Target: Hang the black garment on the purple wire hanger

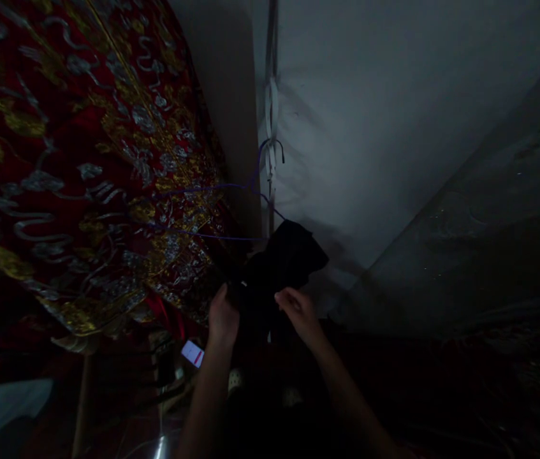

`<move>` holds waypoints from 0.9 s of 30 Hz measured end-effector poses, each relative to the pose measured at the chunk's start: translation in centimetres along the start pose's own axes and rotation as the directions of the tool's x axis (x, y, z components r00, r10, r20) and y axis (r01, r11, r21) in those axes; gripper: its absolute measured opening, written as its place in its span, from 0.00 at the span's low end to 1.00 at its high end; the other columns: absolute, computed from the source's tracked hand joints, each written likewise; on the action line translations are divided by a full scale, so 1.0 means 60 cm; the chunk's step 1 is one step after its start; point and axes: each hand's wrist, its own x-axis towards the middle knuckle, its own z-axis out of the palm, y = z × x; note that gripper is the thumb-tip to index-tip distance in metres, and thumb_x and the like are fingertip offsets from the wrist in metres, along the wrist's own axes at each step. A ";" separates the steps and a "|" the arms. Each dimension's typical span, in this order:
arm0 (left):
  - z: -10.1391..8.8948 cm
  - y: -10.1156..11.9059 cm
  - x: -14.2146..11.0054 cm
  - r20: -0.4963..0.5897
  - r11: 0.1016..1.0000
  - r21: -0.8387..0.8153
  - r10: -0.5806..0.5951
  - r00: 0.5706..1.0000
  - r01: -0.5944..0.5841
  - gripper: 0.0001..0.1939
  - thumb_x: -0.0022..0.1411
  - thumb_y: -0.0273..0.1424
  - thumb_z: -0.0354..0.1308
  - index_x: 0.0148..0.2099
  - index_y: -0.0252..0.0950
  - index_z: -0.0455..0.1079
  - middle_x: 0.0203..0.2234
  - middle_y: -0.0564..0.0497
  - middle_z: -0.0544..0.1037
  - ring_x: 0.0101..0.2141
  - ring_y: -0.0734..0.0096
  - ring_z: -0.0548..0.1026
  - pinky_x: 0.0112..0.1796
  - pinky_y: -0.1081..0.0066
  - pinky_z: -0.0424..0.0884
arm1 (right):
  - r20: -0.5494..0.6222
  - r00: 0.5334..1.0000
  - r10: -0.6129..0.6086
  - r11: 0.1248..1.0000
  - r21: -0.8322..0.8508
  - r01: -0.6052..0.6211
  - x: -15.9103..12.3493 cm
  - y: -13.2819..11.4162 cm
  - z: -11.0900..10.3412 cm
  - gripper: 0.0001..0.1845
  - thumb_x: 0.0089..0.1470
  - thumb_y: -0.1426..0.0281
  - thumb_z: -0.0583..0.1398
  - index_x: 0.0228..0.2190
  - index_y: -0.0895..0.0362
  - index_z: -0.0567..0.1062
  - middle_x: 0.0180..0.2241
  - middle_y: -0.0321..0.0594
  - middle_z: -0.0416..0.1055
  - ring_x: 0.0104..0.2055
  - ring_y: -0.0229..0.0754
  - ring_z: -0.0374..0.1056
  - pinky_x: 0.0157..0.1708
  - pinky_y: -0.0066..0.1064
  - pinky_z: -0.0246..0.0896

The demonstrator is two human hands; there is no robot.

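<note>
The room is very dark. A black garment (285, 258) hangs on a thin purple wire hanger (231, 210), whose hook rests on a white strap (271, 115) running down the pale wall. My left hand (223, 317) grips the garment's lower left edge. My right hand (299, 310) pinches the cloth on its lower right side. Both arms reach up from the bottom of the view.
A large red cloth with gold and silver embroidery (73, 146) fills the left side. A lit phone screen (192, 353) lies below it. A pale wall (384, 127) is behind, and a grey sloped surface (489, 223) is at right.
</note>
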 end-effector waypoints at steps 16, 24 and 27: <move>0.030 0.005 -0.065 0.617 0.662 0.691 -0.328 0.716 -0.292 0.27 0.69 0.51 0.46 0.48 0.33 0.73 0.39 0.46 0.80 0.39 0.60 0.77 0.42 0.66 0.72 | 0.327 0.873 -0.361 0.921 -0.021 0.389 0.095 -0.132 -0.086 0.23 0.50 0.77 0.51 0.43 0.53 0.80 0.44 0.37 0.78 0.48 0.44 0.72 0.53 0.36 0.64; -0.063 0.108 -0.017 0.358 0.108 0.930 -0.467 0.809 -0.350 0.28 0.66 0.53 0.48 0.28 0.36 0.70 0.25 0.48 0.77 0.27 0.65 0.73 0.29 0.69 0.61 | 0.084 0.957 -0.279 0.945 -0.153 0.289 0.208 -0.075 -0.021 0.16 0.55 0.61 0.54 0.30 0.57 0.78 0.30 0.40 0.77 0.37 0.47 0.72 0.41 0.37 0.67; -0.096 0.168 0.015 0.284 0.063 0.956 -0.443 0.851 -0.286 0.23 0.66 0.47 0.49 0.29 0.37 0.72 0.27 0.47 0.79 0.29 0.63 0.75 0.32 0.68 0.64 | -0.039 0.966 -0.257 0.940 -0.240 0.241 0.200 -0.065 -0.064 0.20 0.53 0.56 0.55 0.18 0.56 0.69 0.19 0.35 0.67 0.26 0.41 0.64 0.28 0.30 0.59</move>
